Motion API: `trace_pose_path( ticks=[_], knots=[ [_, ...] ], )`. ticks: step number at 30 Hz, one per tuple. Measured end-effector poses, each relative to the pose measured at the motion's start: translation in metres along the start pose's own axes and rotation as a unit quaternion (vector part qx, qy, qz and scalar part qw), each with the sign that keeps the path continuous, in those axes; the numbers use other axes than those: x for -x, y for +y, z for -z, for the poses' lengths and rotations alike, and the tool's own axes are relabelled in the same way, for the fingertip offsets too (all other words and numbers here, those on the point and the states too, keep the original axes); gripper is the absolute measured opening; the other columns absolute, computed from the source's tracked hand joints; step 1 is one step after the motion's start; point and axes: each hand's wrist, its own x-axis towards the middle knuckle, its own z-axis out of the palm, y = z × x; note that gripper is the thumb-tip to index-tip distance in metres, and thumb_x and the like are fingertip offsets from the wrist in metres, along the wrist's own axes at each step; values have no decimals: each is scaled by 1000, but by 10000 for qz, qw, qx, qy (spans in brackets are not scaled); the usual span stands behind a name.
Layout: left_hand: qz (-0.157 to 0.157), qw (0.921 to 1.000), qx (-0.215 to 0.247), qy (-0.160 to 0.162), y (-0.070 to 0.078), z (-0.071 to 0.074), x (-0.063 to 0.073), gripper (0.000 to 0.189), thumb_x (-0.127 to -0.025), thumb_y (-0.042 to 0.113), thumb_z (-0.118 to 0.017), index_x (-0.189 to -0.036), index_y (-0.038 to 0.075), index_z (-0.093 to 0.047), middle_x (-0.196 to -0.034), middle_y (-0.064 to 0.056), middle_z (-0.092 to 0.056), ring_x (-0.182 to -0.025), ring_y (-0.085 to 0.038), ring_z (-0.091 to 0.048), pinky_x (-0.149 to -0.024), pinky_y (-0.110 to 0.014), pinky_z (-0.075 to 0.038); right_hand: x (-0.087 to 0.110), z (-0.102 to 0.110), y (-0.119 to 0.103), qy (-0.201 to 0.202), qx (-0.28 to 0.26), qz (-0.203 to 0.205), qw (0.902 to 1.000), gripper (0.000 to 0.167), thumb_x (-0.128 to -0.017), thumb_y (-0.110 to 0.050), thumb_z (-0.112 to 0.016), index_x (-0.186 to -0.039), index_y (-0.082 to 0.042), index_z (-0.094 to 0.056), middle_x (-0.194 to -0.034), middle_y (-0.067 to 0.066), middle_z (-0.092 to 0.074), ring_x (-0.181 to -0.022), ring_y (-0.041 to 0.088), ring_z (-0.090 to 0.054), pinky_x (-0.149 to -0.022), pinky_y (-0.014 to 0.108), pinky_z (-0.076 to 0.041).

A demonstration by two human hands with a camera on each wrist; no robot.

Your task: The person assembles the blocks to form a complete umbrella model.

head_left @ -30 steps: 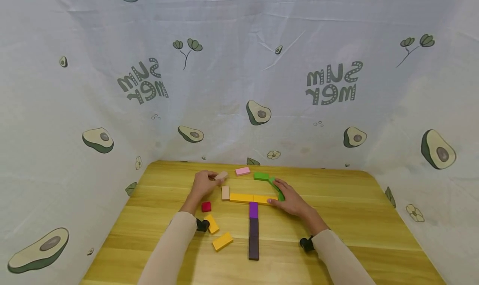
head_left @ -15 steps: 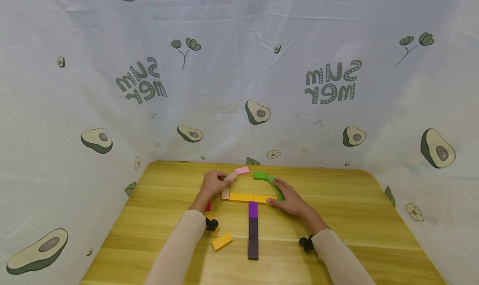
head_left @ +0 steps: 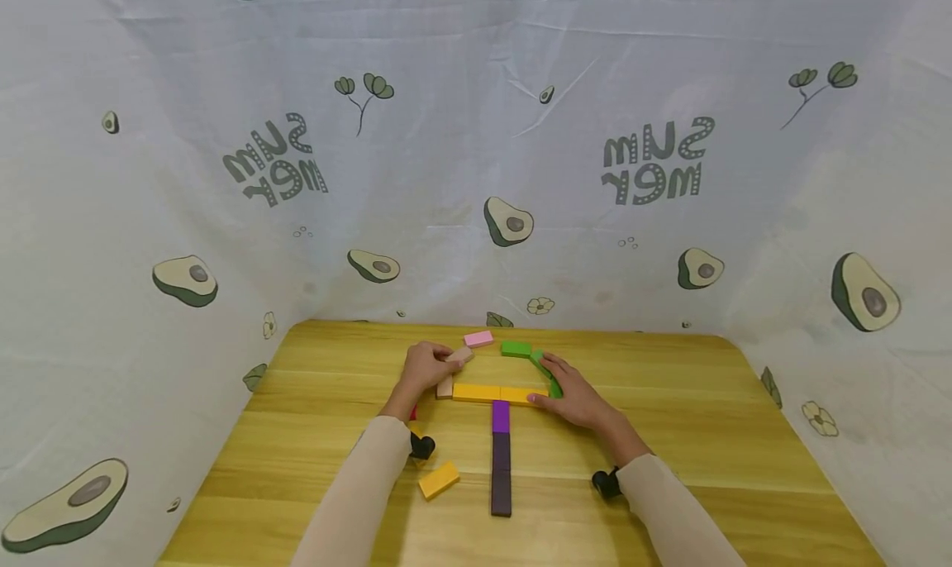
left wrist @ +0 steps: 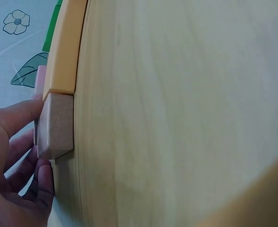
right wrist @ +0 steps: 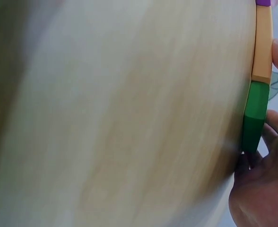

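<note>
My left hand pinches a beige block at the upper left of an outline of blocks. Below its fingers another beige block meets the end of a yellow row; the left wrist view shows this beige block close up beside the thumb. My right hand rests at the outline's right side, fingers on a slanted green block, thumb touching the yellow row. One more green block stands by its palm, partly covered in the head view.
A pink block and a green block lie at the top with a gap between. Purple and dark blocks run down from the yellow row. A loose yellow block lies lower left; red and yellow ones are half hidden by the left wrist.
My left hand has carried its beige block rightward, from apart on the left to above the other beige block, close to the pink one. The right hand stays in place.
</note>
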Motion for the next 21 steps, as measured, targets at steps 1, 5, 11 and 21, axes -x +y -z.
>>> trace_pose_path(
  ticks=[1, 5, 11, 21],
  knots=[
    [11, 10000, -15, 3, 0, 0, 0, 37, -86, 33, -85, -113, 8, -81, -102, -8, -77, -89, -20, -67, -75, -30, -59, 0, 0, 0, -5, 10, -1, 10000, 90, -94, -54, -68, -161, -4, -32, -170, 18, -23, -153, 49, -24, -121, 70, -25],
    [40, 10000, -17, -8, -1, 0, 0, 37, -86, 33, -85, -113, 8, -81, -99, -7, -77, -88, -19, -66, -74, -29, -58, -1, 0, -1, -25, 5, -27, 10000, 91, -94, -54, -68, -161, -5, -32, -170, 18, -23, -153, 49, -24, -120, 70, -25],
    [2, 10000, -21, -48, -3, 2, 1, 36, -91, 33, -80, -115, 7, -79, -101, -8, -76, -88, -19, -66, -78, -32, -60, -1, 0, -1, -24, -46, -33, 10000, 90, -94, -53, -68, -161, -5, -32, -170, 17, -23, -154, 49, -24, -120, 70, -24],
    [-76, 9999, -81, -54, -5, 3, 0, 27, -96, 28, -74, -114, 8, -80, -111, -10, -76, -97, -23, -68, -84, -36, -61, -1, -1, 0, -37, -67, -29, 10000, 90, -95, -54, -67, -162, -6, -31, -171, 17, -22, -154, 48, -23, -121, 70, -23]
  ],
)
